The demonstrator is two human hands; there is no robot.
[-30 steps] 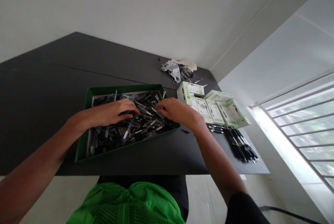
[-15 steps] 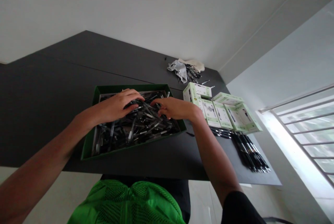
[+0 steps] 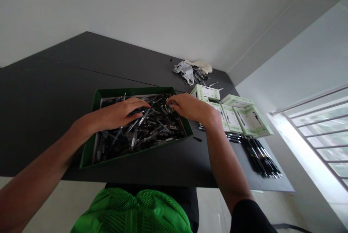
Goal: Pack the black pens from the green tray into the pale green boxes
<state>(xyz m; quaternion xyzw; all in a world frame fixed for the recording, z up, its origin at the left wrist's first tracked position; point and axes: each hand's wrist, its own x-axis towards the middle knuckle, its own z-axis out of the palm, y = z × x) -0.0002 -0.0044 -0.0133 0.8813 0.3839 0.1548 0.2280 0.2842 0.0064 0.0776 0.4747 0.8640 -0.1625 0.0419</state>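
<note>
A green open box holds a jumbled heap of black and clear pens. Over the heap's left half is my left hand, thumb and fingers closed around a few pens that stick out below its fingertips. My right hand reaches over the box's right rim, its fingers curled in among pens at the far right corner. What lies between those fingertips is too hidden to make out.
Right of the box stand open white-and-green cartons. Rows of pens lie in front of them on the dark table. Gloves and loose pens lie behind, near the wall. A small black piece lies beside the box.
My hands have drawn apart: the right has shifted right and slightly away toward the box's far corner, the left slightly left. Pens under my left hand have been shifted about.
</note>
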